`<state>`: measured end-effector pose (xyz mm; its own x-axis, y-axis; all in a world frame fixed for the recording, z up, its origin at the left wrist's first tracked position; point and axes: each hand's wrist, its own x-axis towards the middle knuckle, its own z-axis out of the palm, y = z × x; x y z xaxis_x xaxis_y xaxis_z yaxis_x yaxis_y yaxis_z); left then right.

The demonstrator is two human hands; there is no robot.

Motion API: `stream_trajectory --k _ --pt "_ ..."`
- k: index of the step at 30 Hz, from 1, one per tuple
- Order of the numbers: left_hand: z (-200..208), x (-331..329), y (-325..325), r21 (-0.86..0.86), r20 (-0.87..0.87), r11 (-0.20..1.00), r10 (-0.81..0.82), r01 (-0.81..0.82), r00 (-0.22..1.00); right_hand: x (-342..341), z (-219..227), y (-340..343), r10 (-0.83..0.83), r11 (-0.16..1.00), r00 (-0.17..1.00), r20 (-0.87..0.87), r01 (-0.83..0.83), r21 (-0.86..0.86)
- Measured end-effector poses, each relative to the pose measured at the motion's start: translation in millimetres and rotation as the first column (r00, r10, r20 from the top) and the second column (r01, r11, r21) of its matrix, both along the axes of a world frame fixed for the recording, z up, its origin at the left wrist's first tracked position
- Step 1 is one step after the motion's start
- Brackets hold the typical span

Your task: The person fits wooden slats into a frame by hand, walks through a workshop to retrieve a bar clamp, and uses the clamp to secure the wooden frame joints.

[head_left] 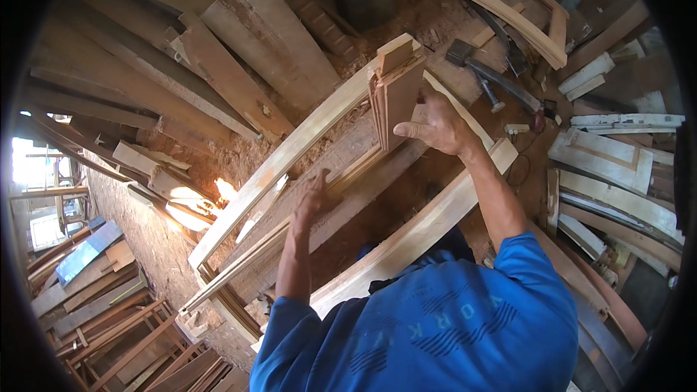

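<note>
A large wooden frame with pale side rails (290,156) lies slantwise before me. Across its far end stands a group of short brown boards (401,105) against the pale end piece. My right hand (441,122) is at the right edge of these boards, thumb stretched out and apart from them; its other fingertips are partly hidden. A long narrow wooden strip (247,270) runs lengthwise inside the frame. Over this strip is my left hand (310,196), index finger raised and the other fingers loosely bent; whether it touches the wood I cannot tell. The near rail (428,221) passes beneath my right forearm.
Wide planks (272,40) lean at the far left. A dark-headed hammer (501,80) lies on the sawdust beyond the frame, and a curved wooden chair-like frame (512,3) stands behind it. Pale offcuts (606,160) pile up on the right, stacked lumber (131,319) at lower left.
</note>
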<state>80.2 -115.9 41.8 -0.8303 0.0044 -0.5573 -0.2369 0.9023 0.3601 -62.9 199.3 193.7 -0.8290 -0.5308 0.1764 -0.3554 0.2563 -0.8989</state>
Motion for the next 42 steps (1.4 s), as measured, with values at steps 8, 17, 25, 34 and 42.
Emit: stream_trajectory --k 8,17,25,34,42 --pt "-5.7 54.6 -32.5 -0.107 -0.086 0.994 0.012 -0.021 0.996 19.7 -13.9 -27.0 -0.15 0.988 0.97 -0.189 0.138 -0.076" --pt "12.7 52.8 -24.7 -0.15 -0.146 0.987 0.033 -0.055 0.989 34.6 -23.6 -52.3 -0.25 0.923 0.967 0.042 0.251 -0.291" --pt "8.2 70.5 -6.6 -0.116 -0.196 0.989 0.067 -0.091 0.978 43.4 59.6 8.4 -0.305 0.913 0.944 -0.127 0.252 -0.322" --pt "-1.6 92.2 0.6 -0.14 -0.292 0.987 -0.112 0.073 0.95 122.9 -22.6 82.7 0.162 0.796 0.776 0.609 0.262 -0.546" --pt "-18.0 102.2 3.7 -0.245 -0.394 0.963 -0.205 0.113 0.896 158.3 -67.7 104.1 0.131 0.827 0.435 0.891 0.447 -0.34"
